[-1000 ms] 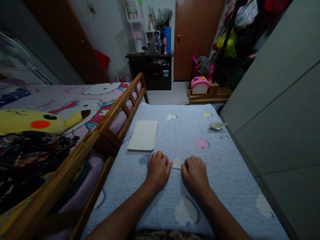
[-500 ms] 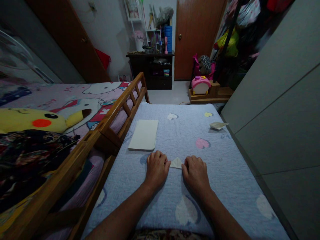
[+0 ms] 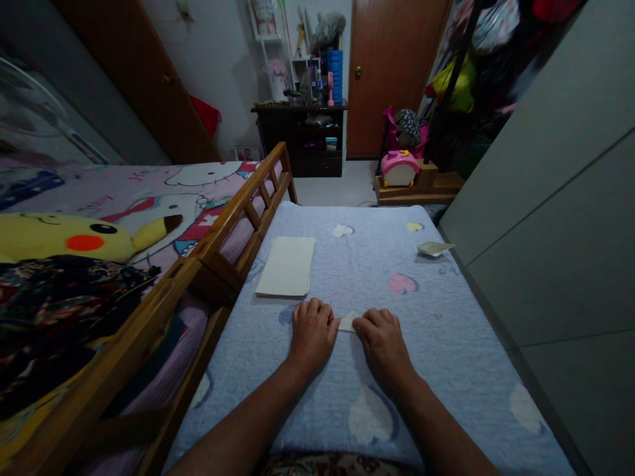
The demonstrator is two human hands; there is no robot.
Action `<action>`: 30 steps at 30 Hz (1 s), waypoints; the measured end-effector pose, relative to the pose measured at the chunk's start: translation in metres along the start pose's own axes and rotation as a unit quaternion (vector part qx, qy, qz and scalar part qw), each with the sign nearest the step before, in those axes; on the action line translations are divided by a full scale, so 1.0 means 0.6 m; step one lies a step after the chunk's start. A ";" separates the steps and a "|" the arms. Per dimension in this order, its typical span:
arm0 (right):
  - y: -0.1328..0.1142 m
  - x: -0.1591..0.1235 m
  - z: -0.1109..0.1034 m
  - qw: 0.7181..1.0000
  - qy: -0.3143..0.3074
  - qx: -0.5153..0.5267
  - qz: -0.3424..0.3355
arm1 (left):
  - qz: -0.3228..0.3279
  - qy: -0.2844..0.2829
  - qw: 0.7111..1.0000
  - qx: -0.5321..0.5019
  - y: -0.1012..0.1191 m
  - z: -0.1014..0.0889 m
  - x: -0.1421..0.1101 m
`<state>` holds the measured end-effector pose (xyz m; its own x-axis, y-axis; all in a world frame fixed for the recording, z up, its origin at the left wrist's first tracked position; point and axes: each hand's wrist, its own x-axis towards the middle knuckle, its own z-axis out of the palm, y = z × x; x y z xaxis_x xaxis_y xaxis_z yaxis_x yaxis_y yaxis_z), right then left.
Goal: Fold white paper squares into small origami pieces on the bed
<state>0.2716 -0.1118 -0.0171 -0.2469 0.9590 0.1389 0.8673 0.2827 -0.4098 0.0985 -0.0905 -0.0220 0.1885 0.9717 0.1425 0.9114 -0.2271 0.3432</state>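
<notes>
A small folded piece of white paper (image 3: 346,322) lies on the blue bedspread between my two hands, its peak pointing away from me. My left hand (image 3: 312,334) is closed, with the thumb and fingertips on the paper's left end. On the other side, my right hand (image 3: 381,337) has its fingers curled and pinched on the right part of the paper, covering some of it. Beyond my left hand lies a stack of white paper sheets (image 3: 286,266). Farther off to the right is a folded paper boat shape (image 3: 435,248).
The bed's light blue cover (image 3: 456,357) bears printed hearts. A wooden rail (image 3: 243,208) runs along its left side, with a yellow plush toy (image 3: 64,237) and dark patterned cloth (image 3: 69,297) beyond. Pale cabinet doors (image 3: 560,218) stand close on the right.
My right hand has slid left along the folded paper and now covers more of it. My left hand stays in place at the paper's left end.
</notes>
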 end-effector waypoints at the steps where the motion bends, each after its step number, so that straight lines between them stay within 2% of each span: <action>1: -0.001 0.000 -0.002 1.000 -0.003 0.006 0.003 | 0.000 0.000 1.000 -0.001 0.000 0.000 0.000; 8: -0.016 0.011 -0.007 0.997 -0.018 0.018 0.070 | 0.002 -0.010 0.999 -0.036 -0.004 -0.010 0.004; 10: -0.020 0.014 -0.007 0.996 -0.024 0.007 0.082 | 0.022 -0.021 0.998 -0.062 -0.008 -0.016 0.004; 13: -0.022 0.017 -0.006 0.995 -0.027 -0.001 0.093 | 0.102 -0.041 0.991 -0.076 -0.014 -0.022 -0.004; 16: -0.020 0.019 -0.004 0.994 -0.029 -0.003 0.101 | 0.194 -0.067 0.978 -0.029 -0.018 -0.024 -0.017; 19: -0.019 0.019 -0.002 0.994 -0.027 -0.008 0.103 | 0.244 -0.085 0.966 0.022 -0.023 -0.024 -0.030; 23: -0.021 0.019 -0.001 0.994 -0.018 -0.009 0.106 | 0.248 -0.093 0.963 0.049 -0.033 -0.026 -0.046; 30: -0.022 0.017 -0.001 0.994 -0.022 0.000 0.110 | 0.203 -0.096 0.970 0.091 -0.062 -0.043 -0.066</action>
<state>0.2576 -0.1056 -0.0097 -0.0691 0.9976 0.0060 0.9025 0.0651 -0.4257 0.0478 -0.1221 -0.0164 0.5952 0.8021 0.0496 0.7932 -0.5962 0.1235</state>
